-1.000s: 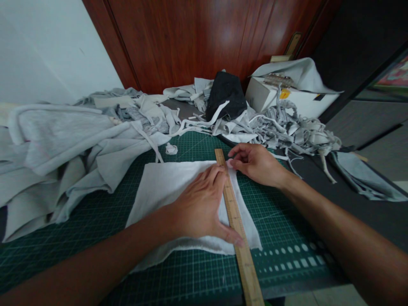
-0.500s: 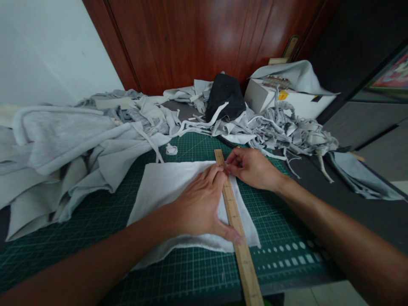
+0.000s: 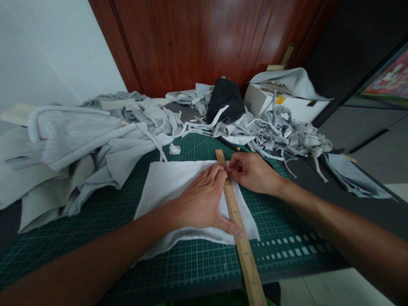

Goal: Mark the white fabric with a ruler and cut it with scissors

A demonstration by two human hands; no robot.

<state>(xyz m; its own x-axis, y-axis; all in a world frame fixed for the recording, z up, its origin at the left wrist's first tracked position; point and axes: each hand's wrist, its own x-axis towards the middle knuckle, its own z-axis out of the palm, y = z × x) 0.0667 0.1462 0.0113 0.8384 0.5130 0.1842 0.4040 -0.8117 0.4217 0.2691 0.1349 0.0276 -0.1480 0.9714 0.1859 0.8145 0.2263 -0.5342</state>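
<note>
A piece of white cloth lies on a green cutting mat, with a wooden ruler laid lengthwise over its right part. My left hand rests on the cloth and ruler, fingers stretched forward and thumb spread, pressing the ruler down. At the ruler's far right edge, my right hand is closed in a pinch close to the left fingertips. Whatever sits between its fingertips is too small or hidden to make out.
Grey and white fabric pieces are heaped at left. Behind the mat are a black cloth item, tangled fabric strips and a white box. Scissors lie partly hidden beyond my right hand. A small white scrap is on the mat.
My right hand has come slightly nearer along the ruler's edge, still pinched. The left hand keeps its place on the ruler and cloth. The head view has shifted a little.
</note>
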